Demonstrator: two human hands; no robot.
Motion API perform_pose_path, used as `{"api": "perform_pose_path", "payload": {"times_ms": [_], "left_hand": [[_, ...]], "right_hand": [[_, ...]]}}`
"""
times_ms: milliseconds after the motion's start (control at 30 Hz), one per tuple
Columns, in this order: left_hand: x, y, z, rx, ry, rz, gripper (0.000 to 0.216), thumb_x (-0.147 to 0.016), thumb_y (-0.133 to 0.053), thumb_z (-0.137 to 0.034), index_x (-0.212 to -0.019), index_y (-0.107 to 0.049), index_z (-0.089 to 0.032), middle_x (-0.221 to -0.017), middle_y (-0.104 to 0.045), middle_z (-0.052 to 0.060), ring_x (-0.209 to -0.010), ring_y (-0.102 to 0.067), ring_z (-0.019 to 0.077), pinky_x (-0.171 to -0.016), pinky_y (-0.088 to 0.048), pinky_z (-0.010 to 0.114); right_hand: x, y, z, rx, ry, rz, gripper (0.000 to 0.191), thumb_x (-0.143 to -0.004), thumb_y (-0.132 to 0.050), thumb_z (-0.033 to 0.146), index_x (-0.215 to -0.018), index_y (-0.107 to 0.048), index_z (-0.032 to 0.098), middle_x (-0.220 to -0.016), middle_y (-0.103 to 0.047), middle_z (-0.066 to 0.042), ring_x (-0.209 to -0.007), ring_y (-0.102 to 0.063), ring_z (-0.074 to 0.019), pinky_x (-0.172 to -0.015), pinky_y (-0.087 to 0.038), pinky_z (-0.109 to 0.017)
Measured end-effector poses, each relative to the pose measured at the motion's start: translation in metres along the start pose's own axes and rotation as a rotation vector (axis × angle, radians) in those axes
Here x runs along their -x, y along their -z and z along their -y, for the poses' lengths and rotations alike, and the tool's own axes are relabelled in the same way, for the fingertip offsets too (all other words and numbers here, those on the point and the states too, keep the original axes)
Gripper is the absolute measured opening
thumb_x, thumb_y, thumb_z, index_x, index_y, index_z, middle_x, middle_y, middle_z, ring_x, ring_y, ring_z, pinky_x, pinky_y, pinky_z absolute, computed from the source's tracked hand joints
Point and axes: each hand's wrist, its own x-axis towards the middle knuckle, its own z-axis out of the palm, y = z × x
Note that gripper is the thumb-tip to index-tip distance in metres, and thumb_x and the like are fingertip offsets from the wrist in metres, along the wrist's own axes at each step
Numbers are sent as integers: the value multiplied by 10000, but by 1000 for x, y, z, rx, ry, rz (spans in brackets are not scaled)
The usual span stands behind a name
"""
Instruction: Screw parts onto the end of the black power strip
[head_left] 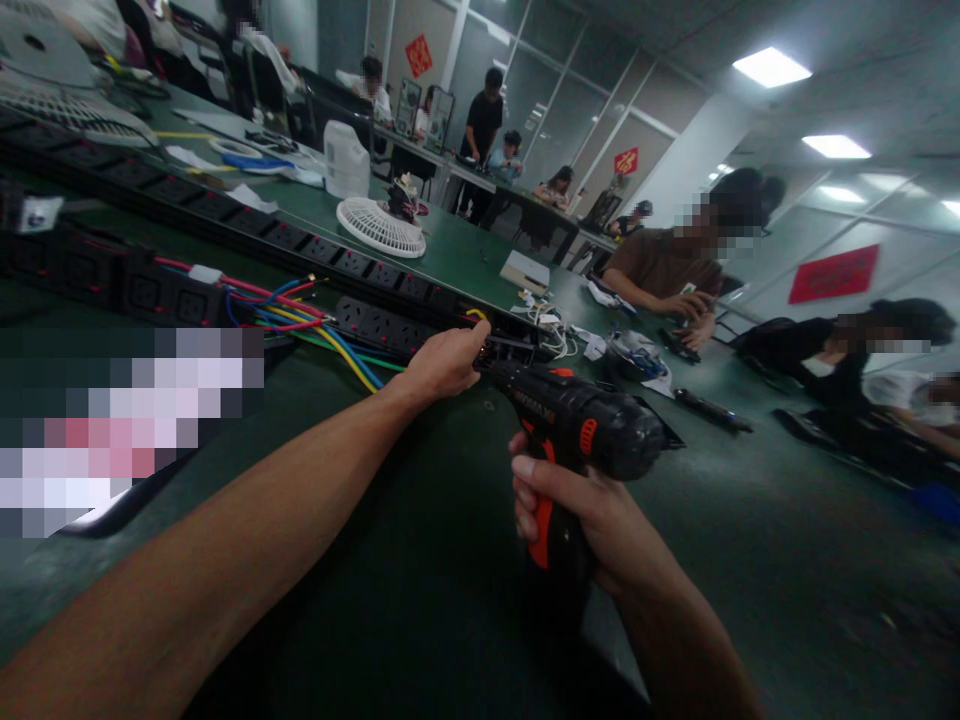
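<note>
My right hand (570,505) is wrapped round the grip of a black and orange cordless drill (592,420). The drill points left, its front end close to the fingers of my left hand (450,360). That left hand is closed at the right end of a black power strip (386,325); its fingertips and the drill's tip are partly hidden there. A short yellow wire (477,315) shows just above the thumb. Blue, red, yellow and green wires (330,335) spread out left of my hand, beside a row of black sockets (169,295).
Behind lies a long black socket strip (300,240). Farther back are a white fan grille (381,228), a white jug (346,160) and a white box (525,272). White cables (551,325) and a dark tool (712,410) lie rightward. Co-workers sit across the green table (390,560).
</note>
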Motion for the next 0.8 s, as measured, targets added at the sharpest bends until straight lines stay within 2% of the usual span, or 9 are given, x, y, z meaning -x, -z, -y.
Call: {"api": "perform_pose_path", "payload": {"times_ms": [167,367,633,800], "left_hand": [[1,1,0,-18,-7,-7,454,-889,-657,-268,-1301,-482,-187,-1188,-725,152,-1107,-695,297,-927,-532,385],[1,3,-2,-7,0,-8,419,-890,-654,-266,-1270,-494,-187,-1163,-730,150,-1088,-700,294,-910,-538,382],[2,3,-2,-5,0,10,443,-891,-647,-253,-1297,-480,-194,-1193,-727,146,-1120,-690,291,-940,-527,381],[0,1,-1,-11,-2,-9,435,-887,-652,-267,-1285,-489,-201,-1184,-728,140,-1097,-698,292,-916,-531,374]], "right_hand": [[0,-1,-1,2,12,2,366,-814,-849,411,-1007,-622,197,-636,-578,57,-521,-581,-126,-510,-478,-262],[0,-1,0,9,-1,-9,407,-816,-843,431,-1070,-618,207,-674,-591,50,-521,-580,-129,-503,-465,-270],[0,-1,0,13,9,-14,347,-822,-828,420,-1004,-622,209,-640,-566,55,-515,-570,-133,-509,-463,-279],[-1,0,1,14,-17,-10,434,-777,-863,451,-1040,-615,210,-677,-598,49,-512,-585,-134,-491,-466,-266]]}}
